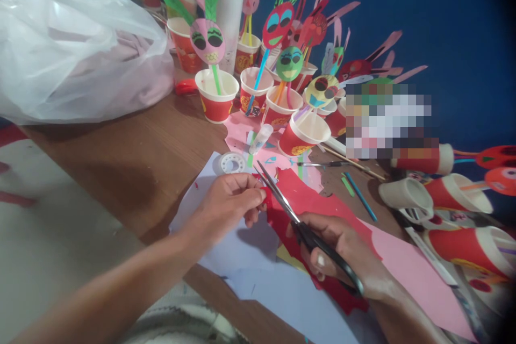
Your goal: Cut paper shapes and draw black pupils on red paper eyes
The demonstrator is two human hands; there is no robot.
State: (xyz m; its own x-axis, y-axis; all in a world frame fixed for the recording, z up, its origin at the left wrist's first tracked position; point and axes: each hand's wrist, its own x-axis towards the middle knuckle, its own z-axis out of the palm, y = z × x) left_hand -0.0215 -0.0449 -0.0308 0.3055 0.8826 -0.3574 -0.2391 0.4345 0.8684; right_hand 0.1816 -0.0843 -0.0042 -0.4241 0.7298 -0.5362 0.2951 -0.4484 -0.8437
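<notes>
My left hand (237, 199) pinches a small piece of red paper (266, 196) above a light blue sheet (237, 250). Black-handled scissors (322, 244) are held in my right hand (342, 247), with fingers wrapped round the handles. Their blades point up and left, slightly apart, beside the red piece. Beneath the scissors lies a larger sheet of red paper (310, 193), and a pink sheet (415, 274) extends to the right. A white tape roll (231, 163) rests just beyond my left hand.
Several red and white paper cups (217, 95) with paper faces on straws stand along the back. A white plastic bag (80, 48) fills the left of the brown table (121, 172). More cups (471, 250) lie tipped at right. A blue straw (360, 197) lies nearby.
</notes>
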